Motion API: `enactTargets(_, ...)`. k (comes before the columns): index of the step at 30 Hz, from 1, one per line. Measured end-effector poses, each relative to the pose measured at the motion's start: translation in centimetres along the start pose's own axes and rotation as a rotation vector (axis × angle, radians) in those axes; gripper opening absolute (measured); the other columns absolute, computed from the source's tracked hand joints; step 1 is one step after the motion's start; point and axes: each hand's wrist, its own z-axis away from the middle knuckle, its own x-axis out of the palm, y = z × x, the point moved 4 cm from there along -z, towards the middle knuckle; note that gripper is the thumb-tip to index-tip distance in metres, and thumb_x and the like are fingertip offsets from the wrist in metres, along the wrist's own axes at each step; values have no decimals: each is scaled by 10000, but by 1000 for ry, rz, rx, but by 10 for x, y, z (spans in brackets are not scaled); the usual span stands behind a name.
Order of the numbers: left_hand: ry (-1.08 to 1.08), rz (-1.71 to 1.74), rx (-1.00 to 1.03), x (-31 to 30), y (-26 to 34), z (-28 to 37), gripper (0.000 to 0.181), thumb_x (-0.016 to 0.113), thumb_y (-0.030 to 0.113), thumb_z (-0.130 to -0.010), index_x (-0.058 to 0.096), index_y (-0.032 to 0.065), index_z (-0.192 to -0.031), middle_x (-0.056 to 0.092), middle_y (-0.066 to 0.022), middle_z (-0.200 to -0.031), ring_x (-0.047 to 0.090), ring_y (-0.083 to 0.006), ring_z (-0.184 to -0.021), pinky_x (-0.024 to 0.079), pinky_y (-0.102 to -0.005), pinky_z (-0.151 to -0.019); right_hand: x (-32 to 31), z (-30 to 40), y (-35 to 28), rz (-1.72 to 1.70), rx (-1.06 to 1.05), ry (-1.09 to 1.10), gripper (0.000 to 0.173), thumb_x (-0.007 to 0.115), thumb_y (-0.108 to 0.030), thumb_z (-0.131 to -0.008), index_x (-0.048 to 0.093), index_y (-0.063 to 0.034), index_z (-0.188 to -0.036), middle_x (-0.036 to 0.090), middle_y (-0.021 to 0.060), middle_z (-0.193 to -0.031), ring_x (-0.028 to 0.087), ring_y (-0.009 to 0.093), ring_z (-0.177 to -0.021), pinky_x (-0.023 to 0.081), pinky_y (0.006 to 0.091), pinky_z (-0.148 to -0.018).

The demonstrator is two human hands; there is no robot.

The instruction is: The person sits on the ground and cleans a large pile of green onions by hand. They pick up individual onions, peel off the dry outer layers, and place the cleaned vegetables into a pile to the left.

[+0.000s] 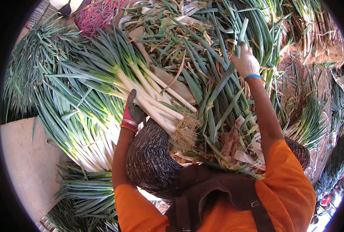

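Observation:
My left hand point(133, 113), in a red and dark grey glove, holds several thick green onions point(148, 105) by their white shanks. Their tan, hairy roots point(186, 132) hang beside my left knee, and their green tops fan out to the upper left. At the upper right my right hand point(246, 63), in a whitish knit glove with a blue cuff, grips a long green onion leaf point(242, 32). The leaf sticks out past the fingers and also runs down from the hand. My right fingers are partly hidden from above.
Loose leaves and dry husks point(166, 46) cover the ground ahead. A pile of cleaned green onions point(93, 145) lies left, near a pale board point(29, 162). Pink ties point(98, 16) are heaped at the upper left. Unpeeled bunches point(311, 32) stand at the upper right.

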Motion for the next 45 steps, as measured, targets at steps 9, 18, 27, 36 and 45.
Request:
enactTargets(9, -29, -22, 126, -21, 2, -4, 679, 579, 501, -874, 426, 32, -1340, 525, -176, -1302, 484, -367, -1221, 329, -522, -1080, 115, 71, -207, -814, -352, -406, 324, 546, -220, -864, 572, -24, -1121, 639, 225, -1016, 612, 396, -953, 498, 435, -837)
enactTargets(18, 0, -21, 102, -24, 7, 9, 546, 576, 429, -884, 488, 49, -1265, 593, -150, -1191, 568, -330, -1105, 452, -476, -983, 164, 129, -156, -598, -338, -727, 489, 611, -320, -801, 527, -12, -1171, 643, 228, -1017, 620, 395, -944, 491, 458, -833)
enactTargets(27, 34, 34, 104, -23, 12, 10, 447, 632, 391, -852, 551, 93, -1175, 623, -61, -1093, 590, -236, -1038, 474, -406, -920, 113, 161, -163, -450, -614, -804, 338, 646, -359, -802, 617, -67, -969, 622, 164, -902, 617, 345, -902, 513, 441, -772)
enactTargets(36, -5, 14, 131, -34, 5, -1, 600, 575, 453, -886, 466, 45, -1313, 590, -131, -1217, 549, -327, -1147, 405, -485, -1031, 69, 280, -17, 165, -736, -1449, 262, 602, -270, -796, 615, -35, -910, 643, 180, -866, 644, 366, -833, 527, 460, -715)
enactTargets(45, -1, -38, 44, -34, 3, -7, 691, 570, 502, -880, 406, 32, -1359, 537, -166, -1287, 519, -361, -1190, 397, -529, -1034, 27, 128, -138, -394, -543, -705, 385, 604, -203, -828, 536, -14, -1157, 570, 194, -980, 607, 372, -874, 504, 440, -756)
